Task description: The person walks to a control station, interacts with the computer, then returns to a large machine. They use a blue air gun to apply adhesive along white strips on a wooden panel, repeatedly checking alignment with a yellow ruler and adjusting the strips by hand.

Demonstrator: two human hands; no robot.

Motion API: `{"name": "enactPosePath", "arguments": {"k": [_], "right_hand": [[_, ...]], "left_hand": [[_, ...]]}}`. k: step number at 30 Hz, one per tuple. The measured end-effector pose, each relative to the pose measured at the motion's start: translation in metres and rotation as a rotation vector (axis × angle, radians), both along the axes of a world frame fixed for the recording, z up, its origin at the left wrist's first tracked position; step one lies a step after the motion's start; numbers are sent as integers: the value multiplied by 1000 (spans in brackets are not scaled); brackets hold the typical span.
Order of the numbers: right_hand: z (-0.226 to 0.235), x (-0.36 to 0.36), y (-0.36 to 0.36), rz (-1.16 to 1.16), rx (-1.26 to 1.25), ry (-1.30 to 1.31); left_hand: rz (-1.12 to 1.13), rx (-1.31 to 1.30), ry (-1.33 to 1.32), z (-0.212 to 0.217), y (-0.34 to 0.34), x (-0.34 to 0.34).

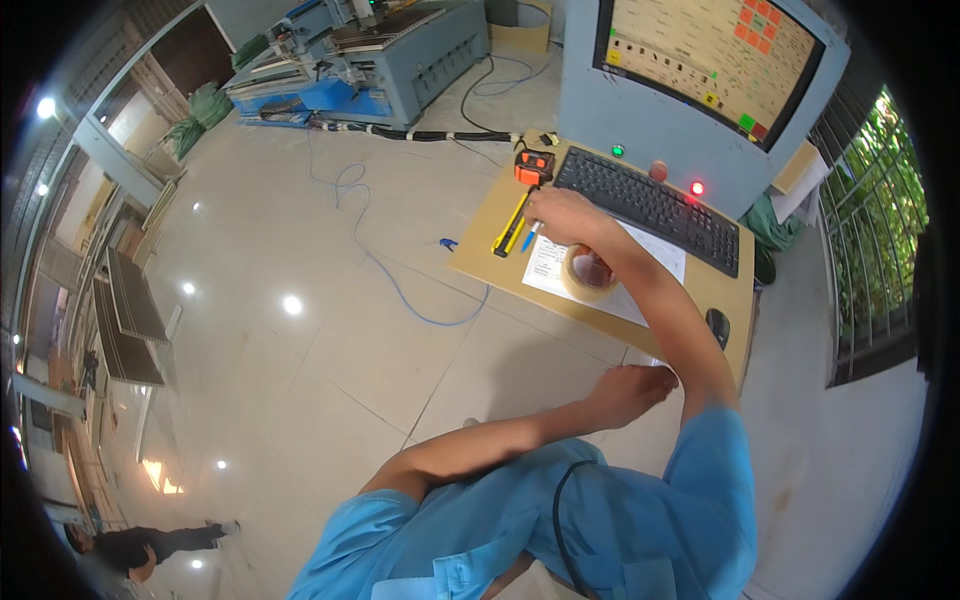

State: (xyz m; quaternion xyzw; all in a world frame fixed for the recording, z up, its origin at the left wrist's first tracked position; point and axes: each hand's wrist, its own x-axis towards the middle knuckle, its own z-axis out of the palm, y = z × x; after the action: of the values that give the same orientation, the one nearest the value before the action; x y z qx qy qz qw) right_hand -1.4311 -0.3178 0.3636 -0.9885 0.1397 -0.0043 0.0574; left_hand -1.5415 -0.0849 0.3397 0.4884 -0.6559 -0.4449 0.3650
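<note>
Slim pen with blue end and white barrel, slanted, upper right of the frame, its upper part running under the right hand, whose fingers are curled, grasp on it indeterminable; just left, on the tan flat-topped bench, a long yellow-and-black utility knife, slanted likewise. Left hand, right of centre in the frame: fingers bent inward near the bench edge, contents, if any, not discernible.

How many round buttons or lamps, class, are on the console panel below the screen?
3: a green one at left, a dull red one in the middle, a glowing red one at right.
</note>
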Motion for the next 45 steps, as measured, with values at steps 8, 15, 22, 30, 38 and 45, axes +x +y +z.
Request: {"name": "enactPosePath", "arguments": {"k": [8, 15, 22, 30, 38, 45], "right_hand": [[19, -8, 10, 198, -113, 40], [72, -69, 20, -140, 541, -710], [34, -219, -8, -265, 1419, -1662], [-45, -241, 9, -909, 882, -1411], [-77, -235, 7, -995, 710, -1260], [-84, -234, -5, -1109, 697, -1179]], "left_hand": [[-224, -20, -104, 26, 7, -12], [-191, -208, -122, 6, 3, -11], [116, -413, -370, -29, -31, 74], [37, -600, -620, -30, -50, 73], [50, -593, -629, -40, -42, 81], [62, -597, -608, -42, -44, 80]]}}
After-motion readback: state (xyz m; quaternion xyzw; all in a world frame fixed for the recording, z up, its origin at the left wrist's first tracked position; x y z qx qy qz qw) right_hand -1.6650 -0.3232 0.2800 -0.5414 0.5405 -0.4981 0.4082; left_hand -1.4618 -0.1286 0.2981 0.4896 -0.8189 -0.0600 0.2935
